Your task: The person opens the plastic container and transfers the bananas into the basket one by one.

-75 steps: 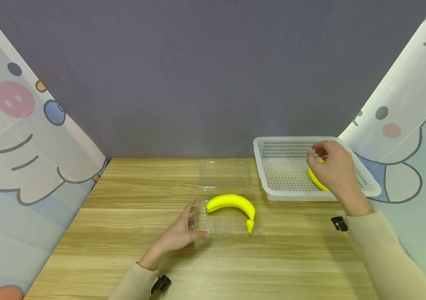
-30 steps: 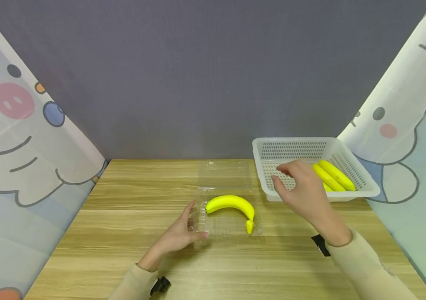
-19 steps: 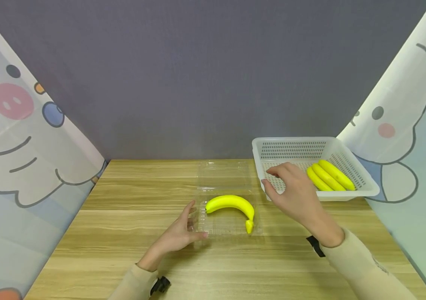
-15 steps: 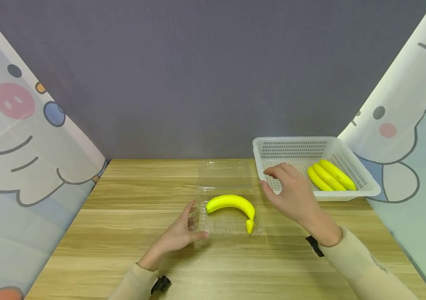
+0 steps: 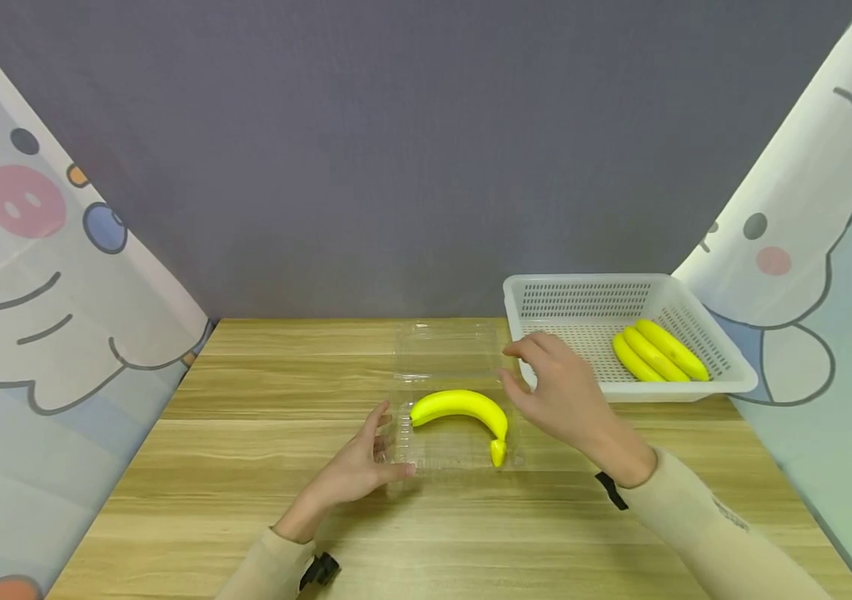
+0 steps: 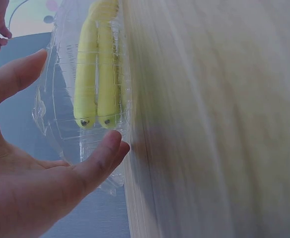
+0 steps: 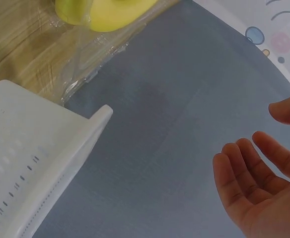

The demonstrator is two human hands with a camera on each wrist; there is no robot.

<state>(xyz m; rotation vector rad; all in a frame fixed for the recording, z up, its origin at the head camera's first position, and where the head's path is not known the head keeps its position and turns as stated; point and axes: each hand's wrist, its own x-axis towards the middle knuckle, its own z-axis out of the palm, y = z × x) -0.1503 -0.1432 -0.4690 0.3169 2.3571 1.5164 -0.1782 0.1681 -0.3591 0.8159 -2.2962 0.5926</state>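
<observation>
Head view: your left hand (image 5: 354, 471), fingers spread, is at the left side of a clear plastic hinged container (image 5: 447, 446), lid folded back; one curved yellow banana (image 5: 463, 402) lies in its base. Your right hand (image 5: 564, 396), fingers loosely bent, empty, hovers near the front-left corner of a white perforated plastic basket (image 5: 587, 296); three yellow bananas (image 5: 653, 354) lie toward its right end. Behind: grey wall (image 5: 411, 167).
</observation>
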